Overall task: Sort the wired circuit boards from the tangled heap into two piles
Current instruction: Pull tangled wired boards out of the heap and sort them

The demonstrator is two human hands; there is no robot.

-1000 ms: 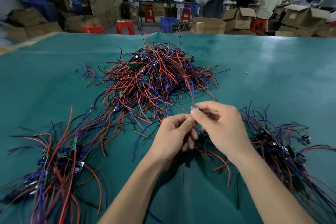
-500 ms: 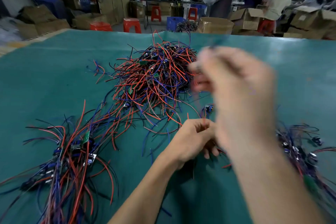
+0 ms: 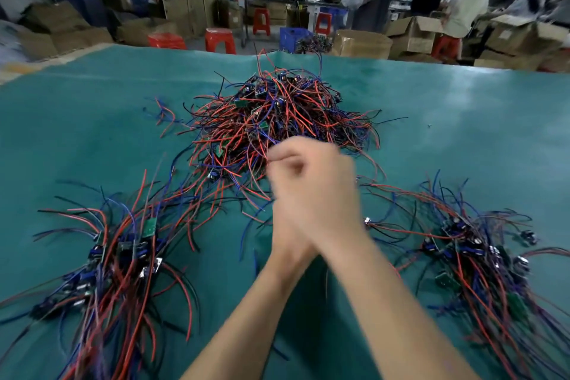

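Nearest, two bare forearms are crossed over the green mat [image 3: 462, 120], so that both hands meet in front of the tangled heap [image 3: 277, 126]. The right hand [image 3: 320, 194] is blurred, its fingers curled as if a thin wire is pinched at its far edge; what is held cannot be told. The left hand [image 3: 285, 234] is mostly hidden beneath it, and its finger state cannot be told.

To either side, sorted boards are laid out: a left pile [image 3: 120, 256] and a right pile [image 3: 481, 256], kept well apart, presumably so the two kinds stay separate. Beyond the hands, the unsorted heap is still large. Further off, cardboard boxes [image 3: 361, 43] and red stools [image 3: 220, 40] are seen.
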